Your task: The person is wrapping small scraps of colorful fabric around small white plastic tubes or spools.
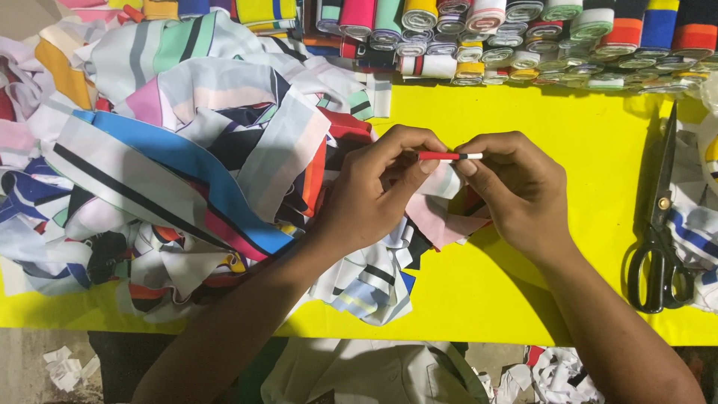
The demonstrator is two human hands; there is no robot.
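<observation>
Head view: both hands meet over the middle of the yellow worktop (583, 135). Left hand (374, 191) has its grip closed, thumb and forefinger pinched on the red end of a narrow folded fabric strip (450, 156). Right hand (516, 187) has its grip closed as well, fingertips pinched on the white and dark end of the same strip. The strip is held level between the two hands, above the worktop, with the rest of its cloth hanging beneath the fingers onto a pale pink fabric piece (441, 221).

Left of the hands, a heap of loose fabric scraps (172, 164) covers the worktop; it shows white, blue, pink, green, black and red bands. The left forearm lies across its near edge.

Along the far edge, rows of rolled striped fabric strips (523, 37) are stacked side by side, in green, red, yellow, blue, orange and white.

At the right, black-handled scissors (662, 224) lie closed on the worktop, blades pointing away, well apart from the right hand. More striped cloth (699, 224) lies just beside them at the frame edge.
</observation>
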